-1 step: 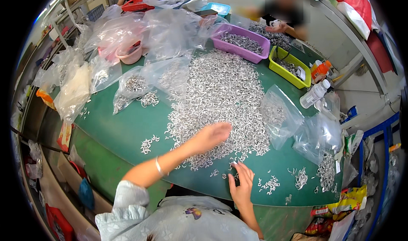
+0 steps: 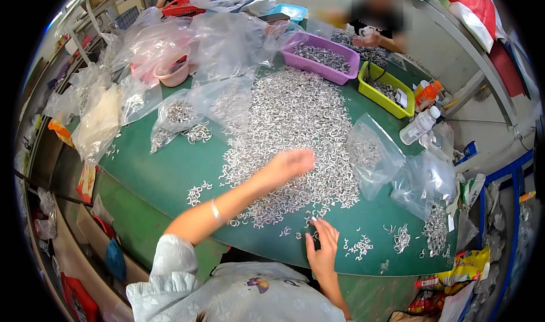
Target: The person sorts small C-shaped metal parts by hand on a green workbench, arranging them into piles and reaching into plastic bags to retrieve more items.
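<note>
A wide heap of small curved silver metal pieces point(image 2: 301, 117) covers the middle of the green table point(image 2: 153, 168). Over its near part my left hand point(image 2: 290, 164) reaches in, a bracelet on the wrist. Motion smears its fingers, so whether they grip a piece is hidden. My right hand point(image 2: 322, 247) rests by the table's near edge, thumb and fingers apart, with nothing visible in it. Its fingertips are beside a few loose pieces at the heap's lower edge. A small scattered pile point(image 2: 359, 246) lies just right of that hand.
Clear plastic bags point(image 2: 372, 154) with pieces flank the heap. Beyond it stand a purple basket point(image 2: 322, 58) and a yellow-green basket point(image 2: 387, 90). A white bottle point(image 2: 420, 125) is at the right. Across the table, a person's hand point(image 2: 368, 38) is near more pieces.
My left hand has shifted slightly farther away and to the right over the heap. My right hand stays where it was.
</note>
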Demonstrator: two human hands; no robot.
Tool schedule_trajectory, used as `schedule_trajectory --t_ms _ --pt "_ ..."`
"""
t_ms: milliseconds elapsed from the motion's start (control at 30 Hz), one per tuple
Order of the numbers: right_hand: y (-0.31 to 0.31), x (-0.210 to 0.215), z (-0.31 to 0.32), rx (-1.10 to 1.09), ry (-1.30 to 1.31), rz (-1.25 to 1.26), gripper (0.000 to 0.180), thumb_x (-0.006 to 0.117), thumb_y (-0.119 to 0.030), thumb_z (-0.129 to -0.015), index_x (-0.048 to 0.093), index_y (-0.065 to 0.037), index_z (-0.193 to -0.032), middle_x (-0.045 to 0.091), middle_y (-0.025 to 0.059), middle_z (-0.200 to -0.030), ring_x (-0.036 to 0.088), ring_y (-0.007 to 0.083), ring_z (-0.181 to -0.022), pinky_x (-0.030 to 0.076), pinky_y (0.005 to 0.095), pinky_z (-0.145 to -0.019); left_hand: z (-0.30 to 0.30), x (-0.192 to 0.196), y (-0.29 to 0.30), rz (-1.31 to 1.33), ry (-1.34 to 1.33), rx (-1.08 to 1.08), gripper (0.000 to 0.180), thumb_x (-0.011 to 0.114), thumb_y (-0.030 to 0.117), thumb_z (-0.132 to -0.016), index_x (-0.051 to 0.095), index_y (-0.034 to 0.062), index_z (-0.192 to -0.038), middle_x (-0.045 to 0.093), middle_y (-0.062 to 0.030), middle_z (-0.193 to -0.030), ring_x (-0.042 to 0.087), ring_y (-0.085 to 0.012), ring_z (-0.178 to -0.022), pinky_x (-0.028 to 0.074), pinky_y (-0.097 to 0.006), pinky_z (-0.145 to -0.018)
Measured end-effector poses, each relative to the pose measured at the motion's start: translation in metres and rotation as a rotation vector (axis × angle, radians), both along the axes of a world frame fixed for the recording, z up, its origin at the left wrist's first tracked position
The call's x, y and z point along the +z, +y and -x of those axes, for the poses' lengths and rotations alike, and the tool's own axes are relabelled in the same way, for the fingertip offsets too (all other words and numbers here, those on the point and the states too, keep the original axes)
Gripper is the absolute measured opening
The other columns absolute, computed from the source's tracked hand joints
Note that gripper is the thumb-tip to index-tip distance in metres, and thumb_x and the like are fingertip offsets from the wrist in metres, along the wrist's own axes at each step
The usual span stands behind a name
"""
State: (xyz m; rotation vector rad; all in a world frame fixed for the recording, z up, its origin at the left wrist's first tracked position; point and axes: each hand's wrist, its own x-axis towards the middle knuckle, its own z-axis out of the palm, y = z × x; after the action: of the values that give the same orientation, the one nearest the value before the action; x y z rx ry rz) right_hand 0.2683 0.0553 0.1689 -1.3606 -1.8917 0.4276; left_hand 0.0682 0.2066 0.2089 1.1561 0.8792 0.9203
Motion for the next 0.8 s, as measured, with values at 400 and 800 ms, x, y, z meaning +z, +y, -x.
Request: schedule_trajectory --t_ms 400,800 --pt "0.002 -0.006 -0.015 -0.077 0.285 -0.046 0.022 0.065 0.009 -0.078 0.066 0.001 -0.099 0.071 0.0111 -0.088 0.066 0.0287 -0.084 0.051 0.0378 -0.079 -0.123 -0.014 0.308 0.348 -0.854 0.445 0.064 0.02 0.04 -0.106 0.026 -0.0095 -0.146 0.042 -0.027 -0.144 0.049 -0.0376 -0.127 0.041 -0.046 -0.108" --pt "0.005 -0.011 -0.018 -0.095 0.34 0.007 0.016 0.061 0.01 -0.081 0.065 0.004 -0.096 0.07 0.0133 -0.086 0.065 0.0293 -0.081 0.051 0.0361 -0.077 -0.125 -0.014 0.294 0.41 -0.833 0.593 0.05 0.023 0.026 -0.104 0.041 -0.0122 -0.132 0.056 -0.026 -0.125 0.061 -0.034 -0.105 0.054 -0.043 -0.093"
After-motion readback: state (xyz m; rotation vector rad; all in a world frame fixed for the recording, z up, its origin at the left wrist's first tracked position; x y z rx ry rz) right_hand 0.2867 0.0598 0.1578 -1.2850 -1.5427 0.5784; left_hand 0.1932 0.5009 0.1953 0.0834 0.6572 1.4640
